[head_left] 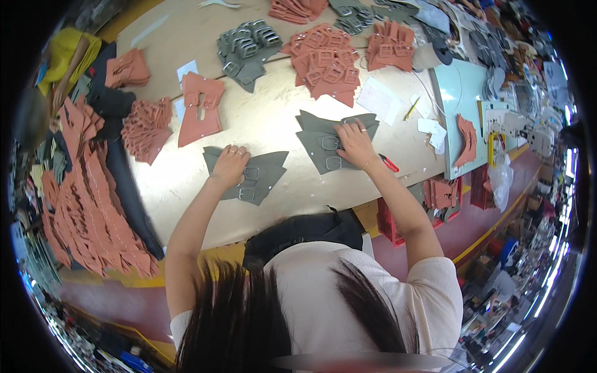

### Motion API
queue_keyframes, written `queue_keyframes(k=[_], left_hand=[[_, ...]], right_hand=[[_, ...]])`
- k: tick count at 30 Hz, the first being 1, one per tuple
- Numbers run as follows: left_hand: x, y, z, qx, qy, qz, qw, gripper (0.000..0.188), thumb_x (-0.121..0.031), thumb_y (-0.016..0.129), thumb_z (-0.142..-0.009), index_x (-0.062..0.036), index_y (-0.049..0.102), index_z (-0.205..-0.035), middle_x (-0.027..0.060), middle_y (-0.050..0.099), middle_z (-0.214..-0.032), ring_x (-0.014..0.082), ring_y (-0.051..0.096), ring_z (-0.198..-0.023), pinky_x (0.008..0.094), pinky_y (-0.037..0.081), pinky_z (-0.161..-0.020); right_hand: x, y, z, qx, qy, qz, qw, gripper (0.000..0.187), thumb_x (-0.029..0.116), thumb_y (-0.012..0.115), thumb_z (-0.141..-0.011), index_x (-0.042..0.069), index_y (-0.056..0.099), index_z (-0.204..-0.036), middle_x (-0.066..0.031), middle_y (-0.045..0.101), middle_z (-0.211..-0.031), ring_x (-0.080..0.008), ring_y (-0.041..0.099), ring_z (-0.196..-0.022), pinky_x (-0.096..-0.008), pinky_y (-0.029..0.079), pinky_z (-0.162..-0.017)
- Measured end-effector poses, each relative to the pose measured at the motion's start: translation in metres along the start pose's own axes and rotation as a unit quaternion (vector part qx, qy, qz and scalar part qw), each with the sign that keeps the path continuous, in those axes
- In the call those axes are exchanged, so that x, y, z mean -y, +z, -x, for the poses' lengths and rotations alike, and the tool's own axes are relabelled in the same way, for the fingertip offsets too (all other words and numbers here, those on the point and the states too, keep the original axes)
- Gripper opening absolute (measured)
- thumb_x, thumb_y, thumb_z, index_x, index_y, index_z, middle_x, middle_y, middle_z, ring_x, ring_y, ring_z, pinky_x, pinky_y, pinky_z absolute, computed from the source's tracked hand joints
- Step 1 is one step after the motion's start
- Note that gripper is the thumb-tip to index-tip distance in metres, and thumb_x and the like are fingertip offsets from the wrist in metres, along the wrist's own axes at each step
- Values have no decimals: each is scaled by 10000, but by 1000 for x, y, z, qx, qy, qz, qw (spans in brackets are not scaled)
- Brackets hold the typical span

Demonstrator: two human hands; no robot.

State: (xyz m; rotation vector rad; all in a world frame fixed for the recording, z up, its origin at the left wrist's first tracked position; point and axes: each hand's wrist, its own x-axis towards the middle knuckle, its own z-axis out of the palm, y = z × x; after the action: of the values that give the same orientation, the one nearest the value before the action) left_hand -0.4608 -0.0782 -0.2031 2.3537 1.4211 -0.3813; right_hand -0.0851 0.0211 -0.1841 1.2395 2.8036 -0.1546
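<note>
On the pale table, my left hand (231, 166) is closed over the left part of a dark green buckled piece (264, 171), which looks like leather and has two metal buckles. To its right, the curled fingers of my right hand (357, 145) grip a small overlapping stack of matching green buckled pieces (314, 142). The palm hides part of that stack. Beside my right wrist lies a small tool with a red handle (390, 163); its other end is covered.
Further back are piles of green buckled straps (245, 46) and terracotta buckled pieces (326, 59). Terracotta pieces (201, 109) lie at left, near a long heap (93, 211). A sewing machine (535, 130) stands right; a red crate (388, 224) sits below the edge. Another person's arm (69, 65) shows far left.
</note>
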Motion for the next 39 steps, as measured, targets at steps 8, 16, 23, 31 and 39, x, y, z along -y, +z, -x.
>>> queue_keyframes(k=[8,16,23,31,39], left_hand=[[1,2,-3,15,12,54,998,430,-195,680,-669,-22,544,-1038,146,576,-1039,292,576,-1009,405,429,-884],[-13,-22,-13,131,2,97,987,408,-129,704,-707,-40,525,-1062,189,622,-989,359,603,-967,458,462,-821],[-95,-135,-54,120,149,231,954,301,-191,679,-809,-70,538,-1046,200,625,-812,393,617,-810,457,472,-716],[-137,-137,-223,104,169,202,959,467,-244,725,-789,-43,570,-1181,144,566,-1176,280,560,-1063,372,455,-890],[-134,-80,-273,153,40,160,974,920,-449,818,-586,-24,476,-1328,190,538,-1259,349,523,-1163,417,429,-994]], right_hand=[[-30,-1,-24,98,-29,-77,992,699,339,706,-658,94,484,-1274,-70,542,-1143,-265,496,-1097,-457,402,-935],[-69,12,-42,139,68,-166,974,694,466,713,-728,151,510,-1312,-83,507,-1284,-316,464,-1195,-466,394,-997],[-105,-3,37,-162,218,-318,908,395,298,679,-816,70,624,-1135,-144,581,-1145,-324,552,-1080,-383,449,-933],[-66,-2,184,-157,369,-342,850,320,199,655,-848,28,619,-1115,-156,586,-1094,-317,569,-1042,-372,454,-907],[12,23,224,-122,458,-489,733,321,206,643,-875,26,614,-1140,-139,633,-1052,-254,616,-968,-335,478,-882]])
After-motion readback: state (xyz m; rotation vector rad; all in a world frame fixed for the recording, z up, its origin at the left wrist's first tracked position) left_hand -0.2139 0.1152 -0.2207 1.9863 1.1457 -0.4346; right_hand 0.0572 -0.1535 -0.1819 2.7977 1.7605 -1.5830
